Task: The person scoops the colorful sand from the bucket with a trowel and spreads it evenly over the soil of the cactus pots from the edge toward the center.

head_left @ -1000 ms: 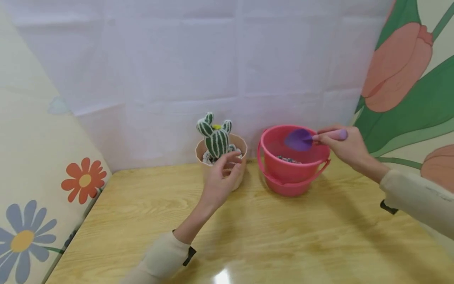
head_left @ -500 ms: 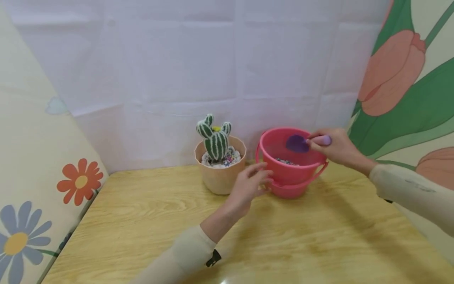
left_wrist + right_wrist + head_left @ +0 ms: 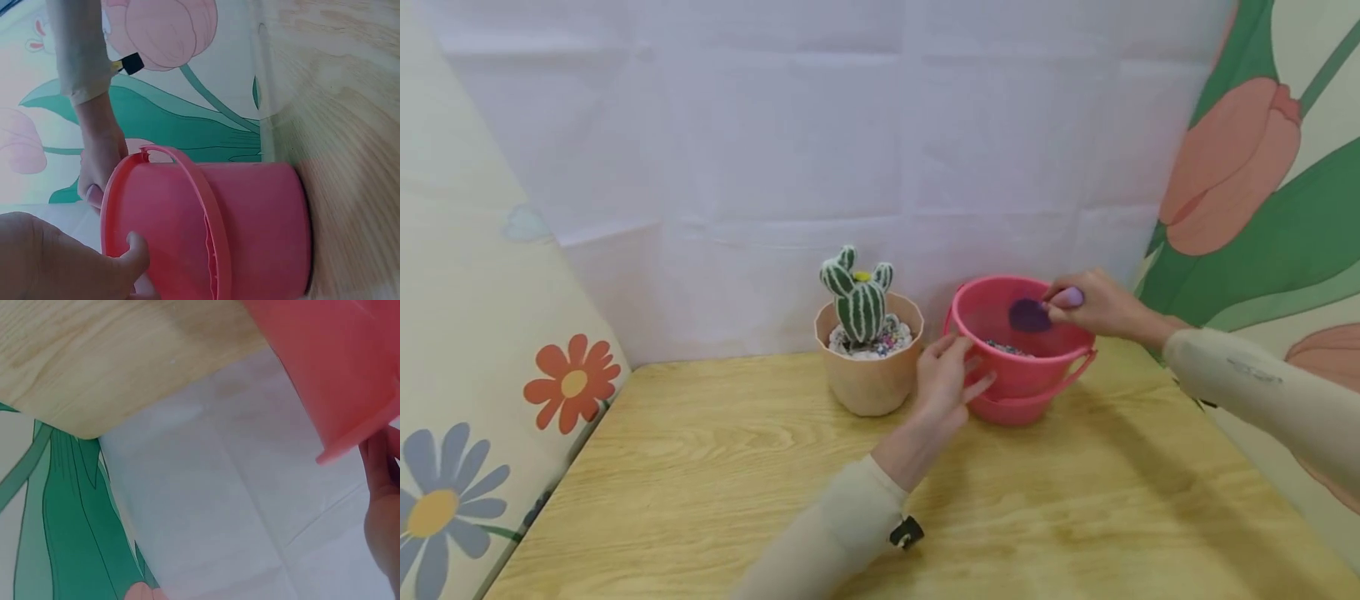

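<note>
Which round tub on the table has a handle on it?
The pink bucket, on the right: its curved handle hangs down round the outside. The peach pot on the left, with the striped cactus in it, shows no handle.

Bucket (image 3: 1030,379) near back edge of table (image 3: 700,475): contents (image 3: 1009,347) too small to identify, wall partly behind left hand (image 3: 946,375). Right hand (image 3: 1097,306) covers part of scoop (image 3: 1029,317). Table's front edge cropped.

On the table (image 3: 662,483), the bucket (image 3: 1026,375) stands right of the potted cactus (image 3: 861,314)
</note>
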### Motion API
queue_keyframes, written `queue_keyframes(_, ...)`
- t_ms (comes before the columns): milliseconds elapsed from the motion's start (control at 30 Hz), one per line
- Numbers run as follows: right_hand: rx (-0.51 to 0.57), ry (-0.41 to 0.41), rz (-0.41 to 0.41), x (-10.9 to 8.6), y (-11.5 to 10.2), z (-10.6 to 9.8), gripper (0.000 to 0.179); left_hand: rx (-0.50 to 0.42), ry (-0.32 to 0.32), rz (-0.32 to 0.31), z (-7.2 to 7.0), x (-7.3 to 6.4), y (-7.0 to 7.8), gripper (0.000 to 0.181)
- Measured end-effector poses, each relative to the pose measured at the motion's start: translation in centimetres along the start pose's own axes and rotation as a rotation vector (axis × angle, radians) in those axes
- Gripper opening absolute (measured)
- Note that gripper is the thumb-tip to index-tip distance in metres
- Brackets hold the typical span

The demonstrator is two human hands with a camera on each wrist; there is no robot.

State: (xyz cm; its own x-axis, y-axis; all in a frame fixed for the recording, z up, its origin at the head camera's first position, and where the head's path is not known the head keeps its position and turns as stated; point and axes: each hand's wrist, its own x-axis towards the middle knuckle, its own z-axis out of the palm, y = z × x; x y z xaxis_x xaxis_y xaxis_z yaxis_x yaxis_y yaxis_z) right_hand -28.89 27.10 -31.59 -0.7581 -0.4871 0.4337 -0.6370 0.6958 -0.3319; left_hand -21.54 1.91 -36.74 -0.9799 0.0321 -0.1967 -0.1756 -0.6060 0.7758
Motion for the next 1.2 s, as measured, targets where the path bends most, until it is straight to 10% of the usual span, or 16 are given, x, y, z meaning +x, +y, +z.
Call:
queue_keyframes(567,0.073,-0.236,-0.029,2.0,2.1,-0.4,0.005,-0.188,-0.015,-0.001,0.7,1.5,-1.6,0.046)
queue_keyframes(1200,0.143,-0.207,0.225,2.7,2.3,1.9,0.013,-0.195,-0.019,-0.015,0.6,1.4,-1.3,0.046)
